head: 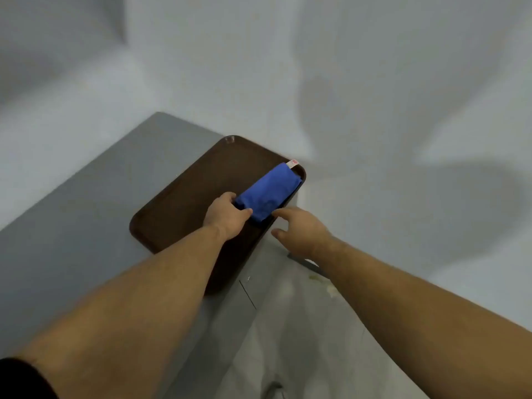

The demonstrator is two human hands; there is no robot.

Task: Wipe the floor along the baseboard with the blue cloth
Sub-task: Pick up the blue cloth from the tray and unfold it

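A folded blue cloth with a small white tag lies on a dark brown tray, along the tray's right edge. My left hand grips the near end of the cloth, thumb curled over its top. My right hand hovers just right of the cloth with fingers spread and relaxed, holding nothing; its fingertips are close to the cloth's near right corner. The floor shows below the table's edge, with a dark baseboard partly hidden behind my right forearm.
The tray sits on a grey table in a corner between white walls. The tray's right side reaches the table's right edge. A few yellowish stains mark the light floor near the baseboard.
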